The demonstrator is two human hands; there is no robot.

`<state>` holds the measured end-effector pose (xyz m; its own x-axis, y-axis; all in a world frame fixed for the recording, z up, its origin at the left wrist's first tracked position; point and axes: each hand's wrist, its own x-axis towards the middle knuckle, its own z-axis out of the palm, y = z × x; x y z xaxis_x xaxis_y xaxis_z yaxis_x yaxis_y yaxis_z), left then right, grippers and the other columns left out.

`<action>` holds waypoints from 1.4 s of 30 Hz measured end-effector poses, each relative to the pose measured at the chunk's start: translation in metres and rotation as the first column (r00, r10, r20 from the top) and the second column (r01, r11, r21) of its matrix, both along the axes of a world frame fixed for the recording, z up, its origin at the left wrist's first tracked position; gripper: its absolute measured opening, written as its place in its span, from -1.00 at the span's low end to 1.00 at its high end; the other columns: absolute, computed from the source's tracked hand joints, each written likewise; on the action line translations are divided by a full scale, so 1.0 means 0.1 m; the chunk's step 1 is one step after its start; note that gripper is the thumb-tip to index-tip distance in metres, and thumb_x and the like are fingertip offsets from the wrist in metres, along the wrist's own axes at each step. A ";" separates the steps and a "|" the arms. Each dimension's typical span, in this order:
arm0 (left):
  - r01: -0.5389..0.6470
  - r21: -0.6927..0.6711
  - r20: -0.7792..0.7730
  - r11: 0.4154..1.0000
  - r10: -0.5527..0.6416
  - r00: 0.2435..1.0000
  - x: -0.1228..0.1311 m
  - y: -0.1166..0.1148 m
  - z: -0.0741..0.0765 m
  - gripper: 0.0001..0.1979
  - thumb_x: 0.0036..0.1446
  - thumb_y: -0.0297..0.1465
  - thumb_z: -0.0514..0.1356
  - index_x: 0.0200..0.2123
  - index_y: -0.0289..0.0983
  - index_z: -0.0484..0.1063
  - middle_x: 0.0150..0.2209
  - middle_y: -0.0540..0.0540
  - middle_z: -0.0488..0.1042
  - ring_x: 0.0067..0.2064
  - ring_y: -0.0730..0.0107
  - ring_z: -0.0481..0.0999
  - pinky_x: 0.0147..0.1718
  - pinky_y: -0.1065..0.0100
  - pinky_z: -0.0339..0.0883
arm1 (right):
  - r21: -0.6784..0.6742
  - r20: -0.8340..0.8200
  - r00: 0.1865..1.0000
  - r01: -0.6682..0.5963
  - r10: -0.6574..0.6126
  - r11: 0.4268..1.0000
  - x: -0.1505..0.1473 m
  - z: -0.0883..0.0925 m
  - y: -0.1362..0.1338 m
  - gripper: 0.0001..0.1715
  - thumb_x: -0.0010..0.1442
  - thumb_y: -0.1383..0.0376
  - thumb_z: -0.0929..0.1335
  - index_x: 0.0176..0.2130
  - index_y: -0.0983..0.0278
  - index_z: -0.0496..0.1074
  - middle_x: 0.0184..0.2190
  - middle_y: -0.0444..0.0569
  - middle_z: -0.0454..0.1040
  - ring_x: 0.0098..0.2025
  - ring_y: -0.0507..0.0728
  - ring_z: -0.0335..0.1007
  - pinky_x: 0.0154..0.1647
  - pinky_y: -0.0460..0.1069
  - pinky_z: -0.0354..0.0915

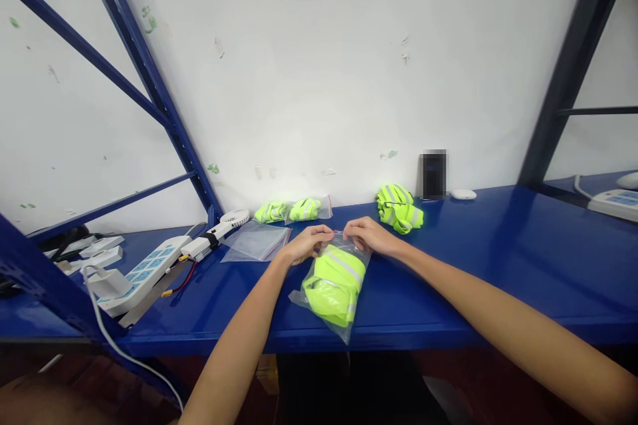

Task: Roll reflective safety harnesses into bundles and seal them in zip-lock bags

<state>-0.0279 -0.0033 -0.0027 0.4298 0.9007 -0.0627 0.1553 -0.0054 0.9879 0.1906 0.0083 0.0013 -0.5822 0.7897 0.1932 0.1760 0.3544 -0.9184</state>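
A clear plastic bag (333,282) with a folded neon-yellow reflective vest inside lies on the blue shelf (498,259) near its front edge. My left hand (306,243) and my right hand (367,235) both pinch the bag's far opening edge, fingers closed on it, close together. A loose folded yellow vest (399,208) lies behind my right hand. Two bagged yellow vests (292,210) rest against the wall behind my left hand. An empty clear bag (256,241) lies flat to the left of my left hand.
A white power strip (144,273) with plugs and cables sits at the left, with a small white fan (219,231) beside it. A dark device (432,175) and a white puck (463,194) stand at the wall. Another power strip (614,202) lies far right. Blue rack struts (149,80) cross the left.
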 end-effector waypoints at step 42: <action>-0.235 0.311 0.079 0.921 0.221 0.972 0.21 0.05 -0.20 -0.62 -0.06 -0.38 0.26 -0.13 -0.26 0.31 -0.44 0.05 0.44 -0.47 0.51 0.36 -0.46 0.47 0.16 | 0.487 0.211 0.963 0.045 -0.168 0.872 0.01 -0.12 0.02 -0.76 0.17 0.24 0.30 -0.34 0.32 0.50 -0.41 -0.03 0.50 -0.40 0.06 0.32 -0.36 -0.06 0.19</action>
<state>-0.0069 0.0020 -0.0224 0.2063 0.9448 0.2547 0.1480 -0.2874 0.9463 0.1920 0.0107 -0.0103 -0.5761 0.6978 0.4256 0.4292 0.7014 -0.5691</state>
